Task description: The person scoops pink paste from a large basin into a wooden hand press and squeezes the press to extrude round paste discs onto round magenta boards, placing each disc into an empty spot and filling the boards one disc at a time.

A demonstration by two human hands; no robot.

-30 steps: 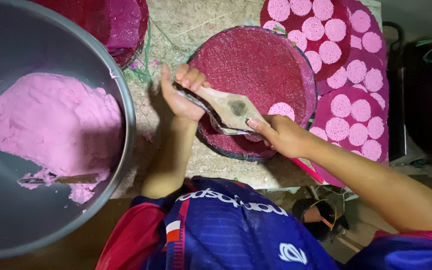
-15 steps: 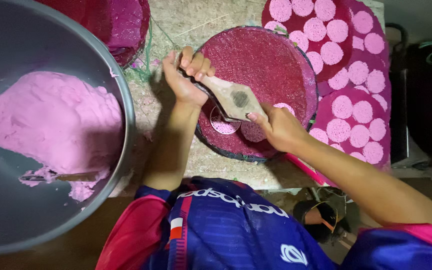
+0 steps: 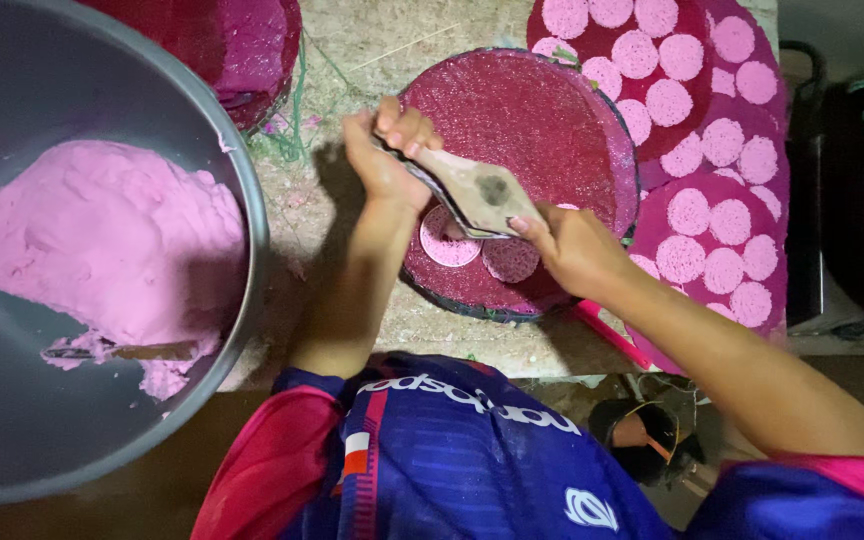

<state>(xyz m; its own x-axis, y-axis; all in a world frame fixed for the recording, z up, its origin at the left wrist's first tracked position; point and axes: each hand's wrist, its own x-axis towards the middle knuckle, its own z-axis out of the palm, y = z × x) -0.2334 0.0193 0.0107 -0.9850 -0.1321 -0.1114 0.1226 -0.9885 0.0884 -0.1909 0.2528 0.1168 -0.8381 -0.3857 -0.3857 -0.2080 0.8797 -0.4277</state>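
Observation:
My left hand (image 3: pixel 384 150) and my right hand (image 3: pixel 570 245) both grip a flat metal press tool (image 3: pixel 472 190), one at each end. The tool hangs tilted over the near edge of a round dark-red woven tray (image 3: pixel 542 110). Two pink dough discs (image 3: pixel 449 240) lie side by side on the tray just under the tool. A large grey metal bowl (image 3: pixel 12 430) at the left holds a mound of pink dough (image 3: pixel 92 240) with a small spoon (image 3: pixel 147 351) stuck in it.
More red trays covered with several pink discs (image 3: pixel 697 210) lie at the right, overlapping. Another stack of red trays (image 3: pixel 242 50) sits at the top left. A dark container (image 3: pixel 852 200) stands at the far right. My knees in blue and pink cloth fill the bottom.
Both hands have moved the tool left and toward the tray's near edge. Two pink discs now lie on the tray where one showed before.

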